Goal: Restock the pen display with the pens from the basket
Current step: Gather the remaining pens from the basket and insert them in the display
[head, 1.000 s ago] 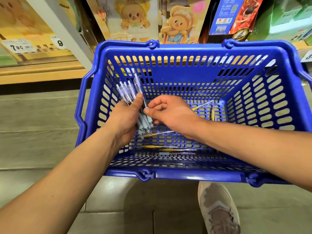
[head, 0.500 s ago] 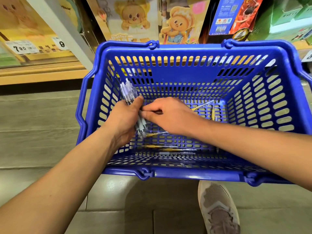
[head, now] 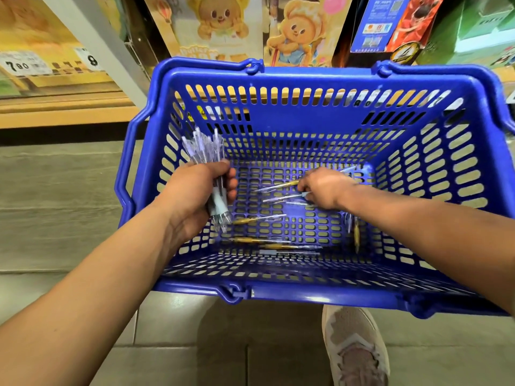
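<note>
Inside the basket [head: 320,76], left hand [head: 195,190] grips pens [head: 204,147] — right hand [head: 326,188] maybe pinches another.

Loose pens [head: 260,218] lie in the basket [head: 306,76], shelves [head: 64,107] behind.

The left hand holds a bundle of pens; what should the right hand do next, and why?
Probably the right hand should pinch the loose pens at its fingertips and add them to the bundle gripped by the left hand; several other pens lie on the basket floor.
</note>
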Demonstrator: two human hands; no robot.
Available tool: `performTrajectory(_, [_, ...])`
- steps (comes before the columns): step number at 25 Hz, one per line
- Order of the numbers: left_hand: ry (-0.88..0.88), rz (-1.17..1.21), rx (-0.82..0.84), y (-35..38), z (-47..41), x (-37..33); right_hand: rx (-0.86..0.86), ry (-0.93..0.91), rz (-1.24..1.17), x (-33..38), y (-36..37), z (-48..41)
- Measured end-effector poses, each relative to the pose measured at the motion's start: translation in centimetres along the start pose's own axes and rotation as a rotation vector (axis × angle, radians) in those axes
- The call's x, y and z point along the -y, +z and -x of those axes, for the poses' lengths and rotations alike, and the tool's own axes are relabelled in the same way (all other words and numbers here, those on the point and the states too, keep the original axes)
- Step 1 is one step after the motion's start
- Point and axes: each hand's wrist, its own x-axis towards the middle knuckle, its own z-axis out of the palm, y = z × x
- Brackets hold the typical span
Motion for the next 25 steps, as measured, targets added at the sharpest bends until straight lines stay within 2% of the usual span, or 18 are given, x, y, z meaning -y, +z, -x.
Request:
performTrajectory(4, [-0.024,-0.005,-0.013,-0.3,-0.5,0.2,-0.027,0.003,0.171,0.4,0.4,-0.9])
performTrajectory(7, [-0.023,-0.009,-0.031,-0.4,-0.5,0.3,-0.009,0.022,0.11,0.7,-0.2,-0.3])
performTrajectory(9, [-0.017,-0.009,-0.044,-0.3,-0.5,0.3,-0.036,0.033,-0.106,1.2,-1.2,0.7])
performTrajectory(12, [-0.01,-0.034,-0.082,0.3,-0.4,0.5,-0.104,-0.073,-0.561,3.1,-3.7,3.0])
performTrajectory(14, [-0.006,-0.054,-0.096,1.0,-0.1,0.6,-0.053,-0.155,-0.903,4.9,-5.1,4.7])
performTrajectory(16, [0.011,-0.081,-0.093,1.8,0.4,0.8,-0.011,-0.179,-1.073,6.4,-5.9,6.1])
performTrajectory(20, [0.038,-0.111,-0.033,3.3,1.9,1.3,-0.035,-0.183,-1.128,8.8,-5.8,8.1])
performTrajectory(25, [0.033,-0.102,-0.051,3.5,2.0,1.5,-0.156,-0.139,-0.9,9.8,-5.7,9.1])
